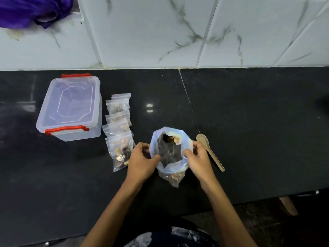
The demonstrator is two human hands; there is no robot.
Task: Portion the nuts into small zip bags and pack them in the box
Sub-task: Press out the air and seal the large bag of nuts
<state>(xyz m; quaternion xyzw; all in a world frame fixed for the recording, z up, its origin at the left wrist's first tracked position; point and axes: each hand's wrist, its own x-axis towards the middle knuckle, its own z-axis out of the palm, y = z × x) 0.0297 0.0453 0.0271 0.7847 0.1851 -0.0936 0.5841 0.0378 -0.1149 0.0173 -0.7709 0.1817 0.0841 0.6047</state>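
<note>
Hands: two are seen in the lower middle of the frame, with both forearms reaching up from the bottom edge.
Left hand (140, 158): the left rim of the large bag is pinched between thumb and curled fingers.
Right hand (198, 156): the right rim of the same bag is pinched, fingers curled round the plastic.
Large bag (169, 166): one clear zip bag is held upright at centre frame, its mouth pulled wide between the hands.
Nuts (173, 139): a few pale and dark pieces are seen inside the bag near its far wall, and more show through its bottom.
Spoon (210, 151): one pale spoon lies just right of the right hand, bowl pointing to the upper left.
Small zip bags (119, 129): five can be counted, filled, overlapping in a row left of the left hand, running away from the viewer.
Box (71, 107): one clear lidded box with two red clips stands at mid left, just beside the row of bags.
Counter (249, 122): one dark polished surface carries everything.
Wall (178, 32): white marbled tiles fill the top of the frame.
Purple cloth (32, 9): one piece is seen in the upper left corner.
</note>
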